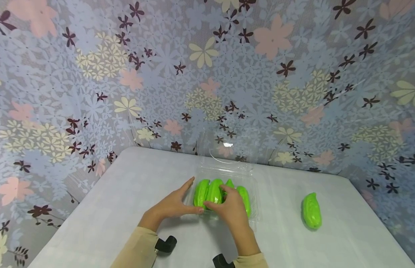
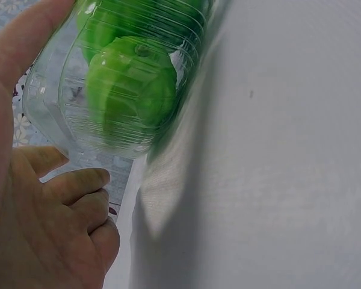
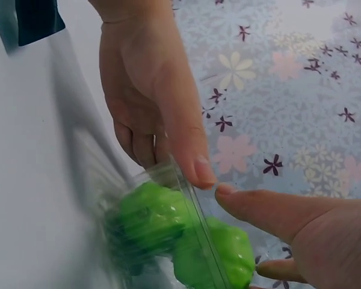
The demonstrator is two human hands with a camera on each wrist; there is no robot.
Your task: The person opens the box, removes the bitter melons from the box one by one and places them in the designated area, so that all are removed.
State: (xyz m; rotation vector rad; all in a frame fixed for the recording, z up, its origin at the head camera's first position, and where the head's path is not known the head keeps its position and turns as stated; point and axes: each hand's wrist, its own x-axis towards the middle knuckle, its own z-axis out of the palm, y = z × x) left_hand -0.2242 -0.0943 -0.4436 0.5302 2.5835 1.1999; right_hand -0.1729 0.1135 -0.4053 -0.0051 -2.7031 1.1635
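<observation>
White table (image 1: 154,163), clear box (image 1: 255,203) on it w/ lid up. L hand (image 1: 174,204) at box's L side, thumb & index spread; R hand (image 1: 233,209) angled in, pinching green fruit (image 1: 213,194), 2nd from L in box.

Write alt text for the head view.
A person's right grip holds a green fruit-shaped piece among similar ones in an open clear container, while the left grip touches the container's edge. Another green piece lies apart to the right on a white table, before a floral backdrop.
</observation>
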